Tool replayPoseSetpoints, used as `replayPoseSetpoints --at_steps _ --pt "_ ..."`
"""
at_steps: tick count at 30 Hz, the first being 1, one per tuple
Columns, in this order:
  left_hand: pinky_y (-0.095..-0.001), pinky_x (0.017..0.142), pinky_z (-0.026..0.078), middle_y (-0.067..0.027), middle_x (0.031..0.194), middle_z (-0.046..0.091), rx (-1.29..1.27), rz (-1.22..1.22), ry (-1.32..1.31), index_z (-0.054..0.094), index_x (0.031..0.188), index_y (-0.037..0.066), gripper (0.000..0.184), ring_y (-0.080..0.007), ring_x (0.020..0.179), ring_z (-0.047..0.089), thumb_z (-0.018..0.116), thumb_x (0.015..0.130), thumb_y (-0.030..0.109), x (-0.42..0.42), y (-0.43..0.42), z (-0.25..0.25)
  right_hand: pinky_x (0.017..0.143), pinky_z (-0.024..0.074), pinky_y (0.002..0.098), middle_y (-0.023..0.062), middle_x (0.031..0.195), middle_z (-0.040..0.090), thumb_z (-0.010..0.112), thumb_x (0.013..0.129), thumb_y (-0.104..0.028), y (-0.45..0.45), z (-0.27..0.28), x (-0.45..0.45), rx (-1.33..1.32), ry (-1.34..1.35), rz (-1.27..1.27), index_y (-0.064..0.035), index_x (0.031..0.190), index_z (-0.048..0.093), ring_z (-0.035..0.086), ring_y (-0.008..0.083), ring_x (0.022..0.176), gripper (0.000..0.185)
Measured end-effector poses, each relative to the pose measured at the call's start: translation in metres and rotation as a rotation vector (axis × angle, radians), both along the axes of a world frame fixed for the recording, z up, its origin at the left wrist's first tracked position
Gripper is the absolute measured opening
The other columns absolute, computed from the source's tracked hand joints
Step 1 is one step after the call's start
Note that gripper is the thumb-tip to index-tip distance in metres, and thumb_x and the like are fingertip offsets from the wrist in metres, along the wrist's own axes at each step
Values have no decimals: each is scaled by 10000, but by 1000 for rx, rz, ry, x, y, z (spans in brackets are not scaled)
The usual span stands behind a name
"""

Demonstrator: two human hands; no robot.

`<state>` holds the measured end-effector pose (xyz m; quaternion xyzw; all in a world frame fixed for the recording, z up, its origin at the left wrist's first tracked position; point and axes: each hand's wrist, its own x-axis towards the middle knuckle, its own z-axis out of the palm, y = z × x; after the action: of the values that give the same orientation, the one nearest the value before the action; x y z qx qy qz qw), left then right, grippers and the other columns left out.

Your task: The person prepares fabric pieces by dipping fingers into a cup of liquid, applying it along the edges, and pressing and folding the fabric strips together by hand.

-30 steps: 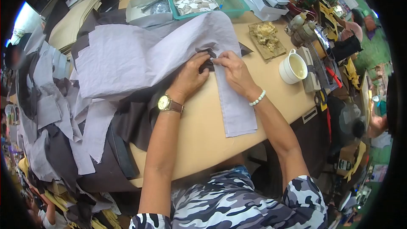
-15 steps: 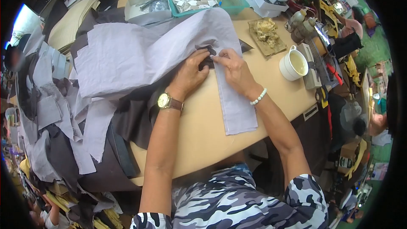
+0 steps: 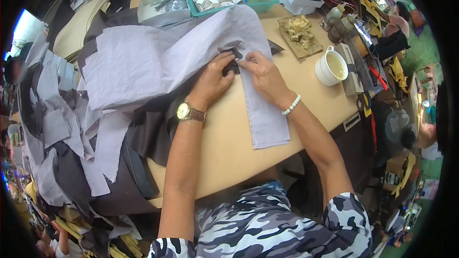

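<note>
A large pale grey fabric piece (image 3: 129,67) with a dark underside lies across the table, rumpled into a raised fold. My left hand (image 3: 213,80), wearing a watch, has its fingers closed on the fabric's edge where the dark side shows. Close beside it, my right hand (image 3: 265,79), with a beaded bracelet, pinches the same fabric between thumb and forefinger. A narrow strip of the fabric (image 3: 268,126) runs beneath the right hand toward the table's front edge. The fingertips nearly meet, and the exact spot they grip is partly hidden.
A white mug (image 3: 331,69) stands right of my right hand, near a board with yellowish paste (image 3: 301,37). Behind the fabric are a teal basket (image 3: 267,5) of small pale pieces and a white tray (image 3: 160,18). Bottles (image 3: 334,16) stand at right; fabric scraps (image 3: 57,124) hang at left.
My hands stay at the same place on the fabric, with only slight finger movement. The view has shifted a little. Another person's hand at the top has mostly left the picture.
</note>
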<state>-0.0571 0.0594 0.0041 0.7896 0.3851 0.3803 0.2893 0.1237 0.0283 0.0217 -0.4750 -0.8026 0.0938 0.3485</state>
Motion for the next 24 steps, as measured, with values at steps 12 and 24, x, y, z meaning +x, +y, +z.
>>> replayPoseSetpoints --at_steps 12,24 --pt "-347 995 412 -206 1227 570 -12 -5 -26 582 1140 -56 394 -329 1154 539 600 762 52 -1 2 -3 796 499 380 185 1049 559 490 753 55 -8 4 6 -67 5 18 9 978 658 596 340 913 284" --pt "-338 1022 386 -196 1236 570 -43 2 -52 584 1145 -51 390 -314 1177 529 573 765 38 -1 0 -2 872 471 387 197 1143 555 469 710 81 -59 27 41 -38 74 -21 -15 836 670 559 351 1054 256"
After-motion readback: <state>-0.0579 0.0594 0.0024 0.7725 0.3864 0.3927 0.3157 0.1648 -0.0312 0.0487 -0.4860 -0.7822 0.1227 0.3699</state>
